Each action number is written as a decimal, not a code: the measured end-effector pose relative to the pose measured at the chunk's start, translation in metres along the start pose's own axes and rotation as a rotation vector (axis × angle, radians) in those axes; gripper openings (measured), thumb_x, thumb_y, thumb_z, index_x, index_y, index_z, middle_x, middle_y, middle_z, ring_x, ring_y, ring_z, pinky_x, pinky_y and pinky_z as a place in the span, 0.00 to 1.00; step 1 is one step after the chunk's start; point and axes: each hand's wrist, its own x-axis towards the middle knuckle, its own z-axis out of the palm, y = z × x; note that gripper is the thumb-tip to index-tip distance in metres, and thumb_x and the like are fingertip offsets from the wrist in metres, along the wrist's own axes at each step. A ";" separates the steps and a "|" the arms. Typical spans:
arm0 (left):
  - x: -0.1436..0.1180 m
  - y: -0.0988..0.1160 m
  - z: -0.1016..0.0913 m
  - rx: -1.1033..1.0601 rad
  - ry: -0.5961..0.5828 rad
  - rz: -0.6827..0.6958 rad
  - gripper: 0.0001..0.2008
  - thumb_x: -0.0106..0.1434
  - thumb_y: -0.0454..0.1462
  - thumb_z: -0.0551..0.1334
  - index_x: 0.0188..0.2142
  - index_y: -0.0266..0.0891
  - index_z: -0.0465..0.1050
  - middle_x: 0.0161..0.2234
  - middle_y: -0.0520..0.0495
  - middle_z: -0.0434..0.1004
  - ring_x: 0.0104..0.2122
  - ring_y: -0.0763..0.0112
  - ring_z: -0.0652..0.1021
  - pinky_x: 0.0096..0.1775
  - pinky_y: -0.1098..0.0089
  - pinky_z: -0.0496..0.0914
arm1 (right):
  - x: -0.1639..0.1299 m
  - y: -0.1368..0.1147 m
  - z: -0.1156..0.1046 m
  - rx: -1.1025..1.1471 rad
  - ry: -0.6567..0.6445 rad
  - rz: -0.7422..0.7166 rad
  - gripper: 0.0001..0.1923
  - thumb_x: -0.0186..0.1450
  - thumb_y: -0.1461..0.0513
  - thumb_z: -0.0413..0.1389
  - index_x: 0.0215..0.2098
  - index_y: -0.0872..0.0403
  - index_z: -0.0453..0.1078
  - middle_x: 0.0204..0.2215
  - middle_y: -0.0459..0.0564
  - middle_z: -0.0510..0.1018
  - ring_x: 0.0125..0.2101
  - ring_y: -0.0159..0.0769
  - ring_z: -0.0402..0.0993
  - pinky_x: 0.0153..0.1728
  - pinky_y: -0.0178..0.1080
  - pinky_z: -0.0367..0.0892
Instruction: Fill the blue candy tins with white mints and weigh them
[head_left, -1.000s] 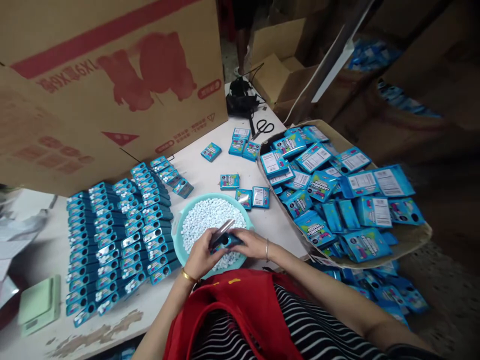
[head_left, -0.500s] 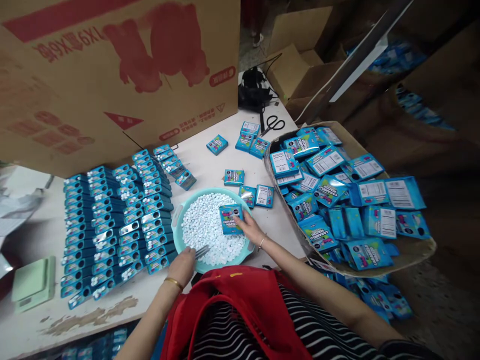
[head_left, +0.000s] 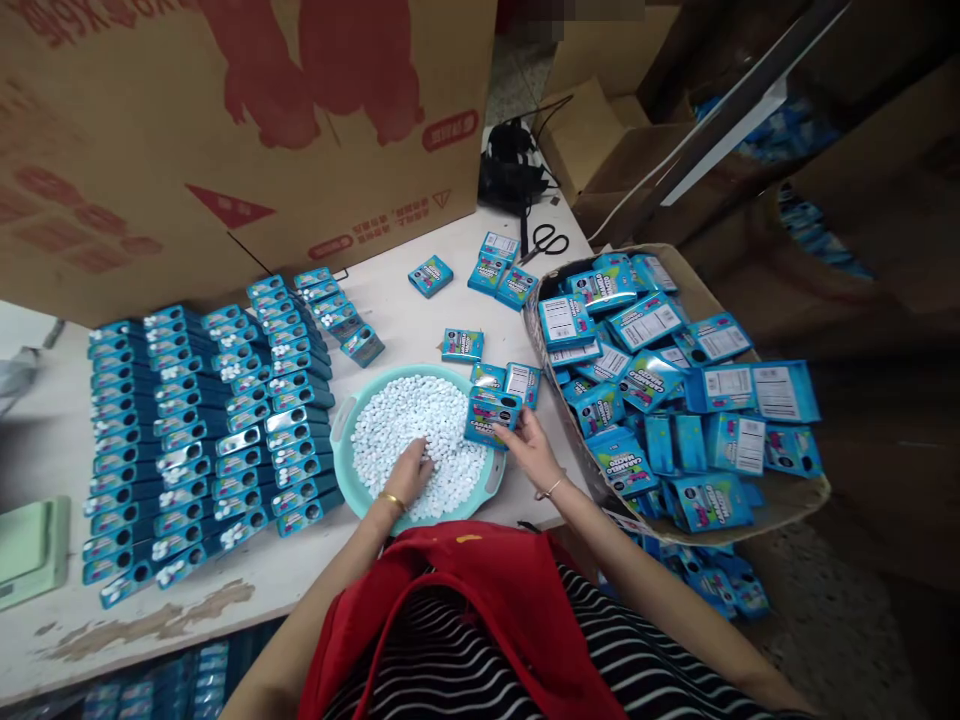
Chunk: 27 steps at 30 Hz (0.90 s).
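A teal bowl (head_left: 343, 470) full of small white candies (head_left: 405, 410) stands at the table's front edge. My left hand (head_left: 409, 473) dips into the candies with its fingers curled together; what they hold is hidden. Over the bowl's right rim, a small blue candy box (head_left: 492, 418) faces me upright, its front printed "CARAMELO MACIZO". My right hand (head_left: 531, 445) grips this box at its lower right corner. Just behind it, a few more blue boxes (head_left: 523, 383) lie on the table.
Rows of blue boxes (head_left: 244, 410) with round holes stand left, some with white candies on top. A carton (head_left: 697, 270) heaped with blue boxes sits right. Behind are scissors (head_left: 546, 240) and a large cardboard box (head_left: 247, 130). A pale green scale (head_left: 52, 545) is far left.
My left hand has moved forward and right into the candies; the metal tool it held no longer shows. My right hand has carried the box rightward and up to the bowl's rim.
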 end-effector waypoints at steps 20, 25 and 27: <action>-0.041 0.082 -0.140 0.324 -0.125 0.282 0.13 0.63 0.37 0.54 0.47 0.41 0.67 0.40 0.44 0.72 0.39 0.65 0.75 0.40 0.67 0.69 | -0.014 0.004 0.008 -0.706 -0.237 -0.526 0.22 0.61 0.69 0.50 0.53 0.51 0.64 0.48 0.55 0.72 0.50 0.46 0.65 0.52 0.52 0.64; -0.046 0.118 -0.134 0.480 -0.080 0.192 0.19 0.64 0.30 0.49 0.53 0.41 0.63 0.38 0.43 0.71 0.31 0.65 0.76 0.36 0.65 0.68 | -0.016 0.012 0.015 -0.725 -0.277 -0.516 0.22 0.61 0.69 0.50 0.53 0.52 0.65 0.48 0.56 0.72 0.50 0.47 0.65 0.52 0.53 0.64; -0.050 0.128 -0.135 0.462 -0.065 0.206 0.19 0.64 0.29 0.47 0.52 0.42 0.64 0.38 0.43 0.71 0.30 0.67 0.75 0.37 0.65 0.67 | -0.017 0.017 0.017 -0.711 -0.278 -0.513 0.22 0.61 0.69 0.51 0.53 0.52 0.65 0.48 0.56 0.72 0.50 0.47 0.66 0.52 0.54 0.64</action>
